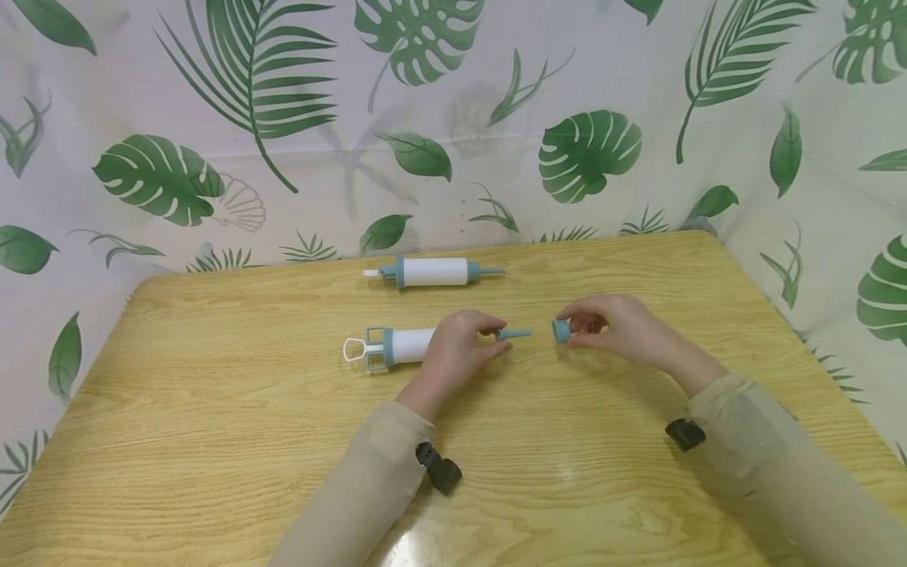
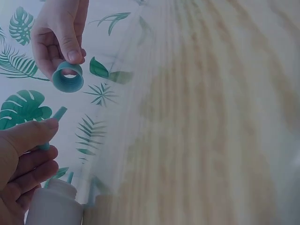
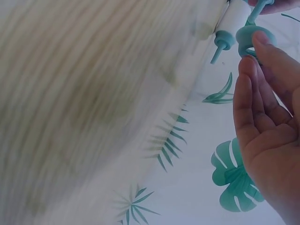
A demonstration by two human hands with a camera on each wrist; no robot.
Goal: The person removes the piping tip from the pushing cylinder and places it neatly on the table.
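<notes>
While L hand [image 1: 459, 346] pinches nozzle [image 1: 520, 333], R hand [image 1: 618, 329] holds teal ring [image 1: 561, 331].

Flat, yellow-brown wood-grain worktop [image 1: 212, 472], rounded back corners, grain running mostly side to side. White backdrop sheet with green leaf prints [image 1: 496, 150] rises behind it, also shows past left and right edges. Prints: large split-leaf shapes [image 1: 591, 156], long feathery palm fronds [image 1: 251, 79], small grass tufts along the bottom, one pale shell outline [image 1: 241, 203]. Faint horizontal crease across the sheet. Bright white glare patch [image 1: 405, 547] on worktop at front edge. Wood looks hazy, washed out in both wrist views.
</notes>
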